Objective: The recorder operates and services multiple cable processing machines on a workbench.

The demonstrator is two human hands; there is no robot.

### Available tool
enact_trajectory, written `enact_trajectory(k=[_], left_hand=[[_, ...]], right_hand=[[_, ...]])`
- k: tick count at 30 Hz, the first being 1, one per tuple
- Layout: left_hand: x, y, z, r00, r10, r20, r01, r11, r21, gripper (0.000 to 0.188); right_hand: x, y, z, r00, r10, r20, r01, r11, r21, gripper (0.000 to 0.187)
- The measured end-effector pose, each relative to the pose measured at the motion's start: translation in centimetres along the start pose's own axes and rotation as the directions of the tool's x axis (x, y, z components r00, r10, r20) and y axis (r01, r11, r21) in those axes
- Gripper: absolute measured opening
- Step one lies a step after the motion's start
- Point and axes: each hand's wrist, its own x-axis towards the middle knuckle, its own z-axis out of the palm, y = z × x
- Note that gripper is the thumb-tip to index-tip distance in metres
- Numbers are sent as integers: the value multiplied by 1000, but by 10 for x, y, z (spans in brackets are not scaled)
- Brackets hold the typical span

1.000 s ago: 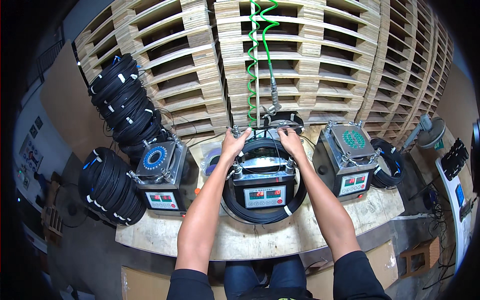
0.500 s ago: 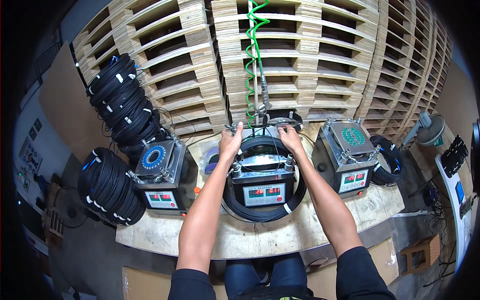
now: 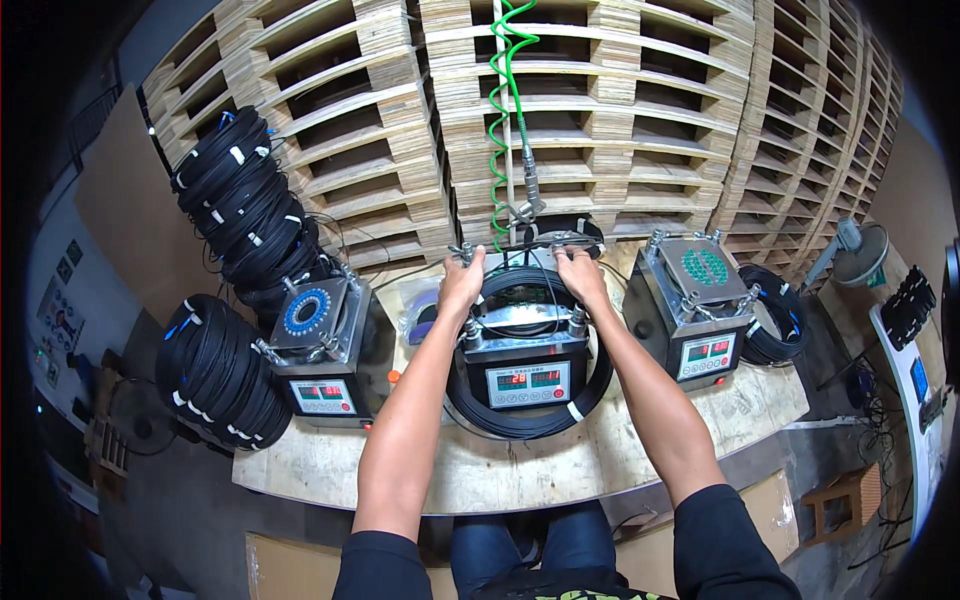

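In the middle of the table stands a bench machine (image 3: 528, 384) with a red-lit panel and metal corner posts. A coil of thin black cable (image 3: 520, 424) hangs around it, tied with white bands, and loose strands cross its top. My left hand (image 3: 463, 284) is closed at the far left clamp post, thumb toward the middle. Across from it, my right hand (image 3: 579, 275) is closed at the far right clamp post. The fingertips are partly hidden behind the posts and cable. A pale metal plate (image 3: 518, 259) shows between the hands.
Similar machines stand left (image 3: 320, 345) and right (image 3: 702, 310), with round connector plates on top. Black cable coils (image 3: 215, 375) pile up at the left; another coil (image 3: 775, 330) lies at the right. A green air hose (image 3: 520, 110) with a metal nozzle hangs before stacked pallets (image 3: 590, 110).
Both hands stay at the far posts and shift only slightly. The loose cable strands over the middle machine have moved a little.
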Motion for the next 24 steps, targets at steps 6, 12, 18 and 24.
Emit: enact_trajectory(k=[6, 12, 18, 24], left_hand=[[-11, 12, 9, 999, -47, -27, 48, 998, 50, 103], [-12, 9, 1, 998, 14, -55, -13, 1000, 18, 109], [-9, 7, 5, 999, 49, -20, -50, 999, -3, 102], [2, 6, 14, 999, 15, 50, -15, 1000, 13, 88]], right_hand=[[20, 20, 1, 1000, -30, -7, 30, 999, -10, 67], [1, 2, -2, 998, 9, -57, -12, 999, -39, 69], [-3, 2, -8, 998, 23, -51, -26, 998, -53, 65], [16, 21, -2, 994, -56, -93, 58, 998, 23, 56]])
